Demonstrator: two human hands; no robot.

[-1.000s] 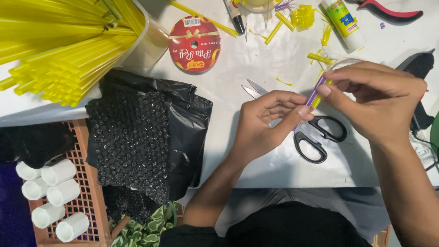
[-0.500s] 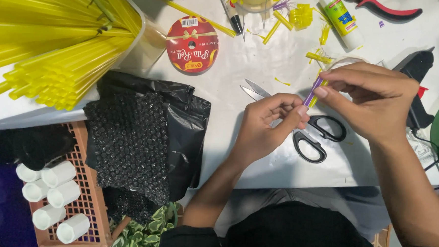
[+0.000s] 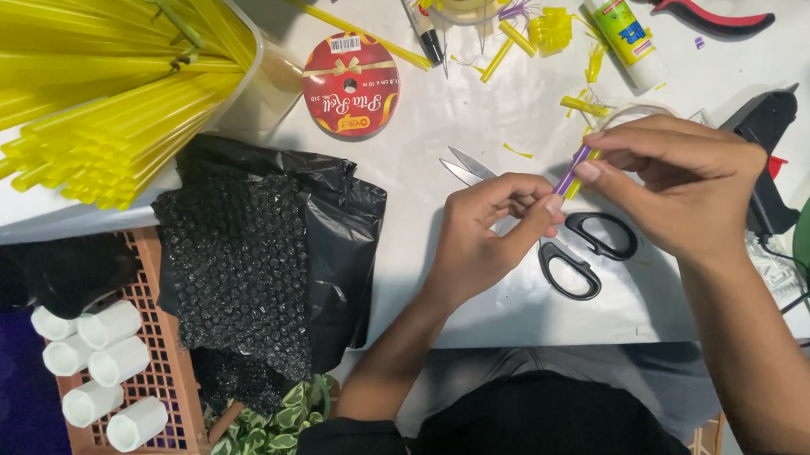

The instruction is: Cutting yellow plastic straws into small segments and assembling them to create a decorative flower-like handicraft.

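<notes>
- Near left, off the desk's near edge: orange plastic crate (image 3: 166,372) holds five white tubes (image 3: 98,373), lying side by side; black bubble wrap (image 3: 239,266) and a black plastic bag (image 3: 346,225) drape over its right rim and onto the desk (image 3: 510,323).
- Near edge, centre: left hand (image 3: 482,240) pinches the lower end of a short purple straw piece (image 3: 571,171); right hand (image 3: 689,190) pinches its upper end. Both grips closed on it, held just above the desk.
- Black-handled scissors (image 3: 569,235) lie on the desk under the hands, blades slightly apart, not held.
- Judgement: work is partway; yellow straw offcuts (image 3: 550,29) near the far edge suggest cutting done, with a large stock uncut.
- Far left corner: pale tub (image 3: 261,76) tipped on its side, yellow straws (image 3: 93,77) spilling out.
- Far edge: red ribbon spool (image 3: 352,84), glue stick (image 3: 624,37), black glue gun (image 3: 764,134) right.
</notes>
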